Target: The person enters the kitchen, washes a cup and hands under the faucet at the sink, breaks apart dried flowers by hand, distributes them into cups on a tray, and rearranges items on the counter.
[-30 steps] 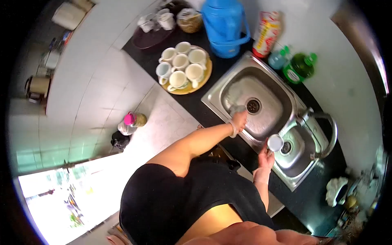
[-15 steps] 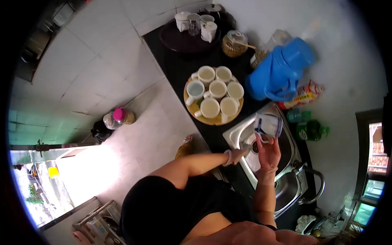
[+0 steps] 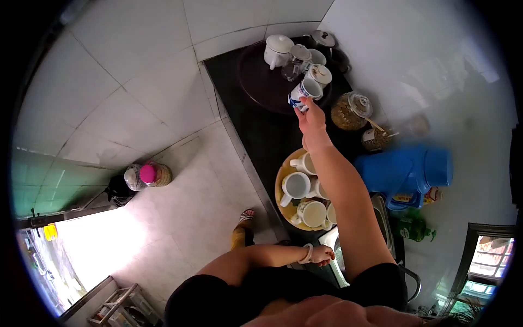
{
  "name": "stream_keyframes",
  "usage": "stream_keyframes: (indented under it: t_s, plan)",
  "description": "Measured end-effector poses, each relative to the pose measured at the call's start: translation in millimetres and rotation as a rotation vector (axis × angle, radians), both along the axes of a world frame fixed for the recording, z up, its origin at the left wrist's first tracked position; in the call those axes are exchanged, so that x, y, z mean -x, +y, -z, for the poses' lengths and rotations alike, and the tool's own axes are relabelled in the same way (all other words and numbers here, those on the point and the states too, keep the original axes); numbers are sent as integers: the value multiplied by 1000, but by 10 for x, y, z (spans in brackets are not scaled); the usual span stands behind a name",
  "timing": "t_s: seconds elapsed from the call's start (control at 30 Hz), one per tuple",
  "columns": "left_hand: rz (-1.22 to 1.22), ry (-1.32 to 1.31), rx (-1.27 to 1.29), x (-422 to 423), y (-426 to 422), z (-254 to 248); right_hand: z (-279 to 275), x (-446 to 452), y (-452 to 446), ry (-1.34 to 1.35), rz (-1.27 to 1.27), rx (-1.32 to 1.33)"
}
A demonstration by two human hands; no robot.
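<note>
White tiled wall (image 3: 147, 71), pale floor (image 3: 190, 191)

A blue thermos (image 3: 400, 168) stands near a lidded glass jar (image 3: 348, 112); a pink-lidded jar (image 3: 156, 174) stands on the pale floor (image 3: 204, 180) near a black bag (image 3: 116, 188).

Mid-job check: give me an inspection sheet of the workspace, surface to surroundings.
Surface: black counter, steel sink partly hidden.
Job's things: blue-and-white mug on or just over the dark round tray, contact unclear; pale mugs on the yellow tray.
Clutter: lidded glass jar, blue flask, green bottle.
Hands: right hand grips the blue-and-white mug; left hand, fingers curled, by the sink, any hold unclear.
Cables: nothing seen.
Surroundings: tiled wall, pale floor, pink-lidded jar.
</note>
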State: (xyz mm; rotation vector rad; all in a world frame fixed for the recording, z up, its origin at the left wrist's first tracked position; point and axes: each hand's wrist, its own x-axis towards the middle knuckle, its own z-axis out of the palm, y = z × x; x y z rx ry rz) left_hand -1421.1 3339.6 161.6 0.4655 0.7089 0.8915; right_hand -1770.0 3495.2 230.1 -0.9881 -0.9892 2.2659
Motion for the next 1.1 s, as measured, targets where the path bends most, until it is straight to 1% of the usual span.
stream_keyframes:
  t_s: [0.07, 0.17, 0.27, 0.3, 0.4, 0.43, 0.57, 0.6, 0.63, 0.67, 0.7, 0.73, 0.8, 0.87, 0.9, 0.93, 0.97, 1.03, 1.07, 1.1]
  plan:
    - [-28, -26, -46, 49, -2, 10, -18, 200, -77, -55, 80, -32]
    - [-4, -9, -115, 96, -14, 69, 154, 403, 1, -82, 137, -23]
    - [-62, -132, -33, -49, 1, 300, 341, 453, 79, -132, 150, -22]
    - [-93, -62, -91, 15, -40, 226, 350, 463, 95, -146, 148, -26]
    - [38, 100, -236, 171, 3, 171, 380, 472, 122, -177, 147, -21]
    - [6, 17, -109, 191, -29, 120, 392, 458, 136, -172, 129, -22]
    - [-61, 36, -18, 42, -13, 203, 272, 283, 212, -331, -75, -113]
    - [-65, 36, 40, -6, 4, 232, 152, 201, 207, -381, -116, -150]
    - [-65, 37, 94, 14, 16, 151, -3, 79, 213, -432, -151, -188]
    - [-45, 82, 64, 16, 2, 58, -158, -150, 208, -319, -205, -234]
    - [-25, 127, 34, 109, -22, -165, -366, -477, 133, -208, -258, -284]
    - [-46, 121, 87, -123, 45, 44, -574, -811, 51, -95, -313, -340]
    - [-31, 281, 67, 111, 80, -494, -945, -1569, -96, -93, -303, -467]
    - [-174, 334, -100, -452, 288, 268, -1262, -2446, -203, -148, -277, -559]
    - [-184, 458, -69, -277, 280, -166, -1391, -2889, -285, -191, -194, -525]
    - [-173, 645, -148, -330, 362, -116, -1372, -3326, -337, -202, -60, -520]
    - [-246, 805, -376, -545, 468, 252, -1498, -3689, -466, -220, 85, -481]
    - [-344, 1185, -859, -655, 601, 166, -1264, -4577, -574, -266, 281, -389]
    - [-545, 1238, -1023, -720, 654, 147, -1203, -4916, -663, -260, 361, -328]
    - [-492, 877, -685, -753, 645, -75, -1133, -5233, -777, -257, 443, -257]
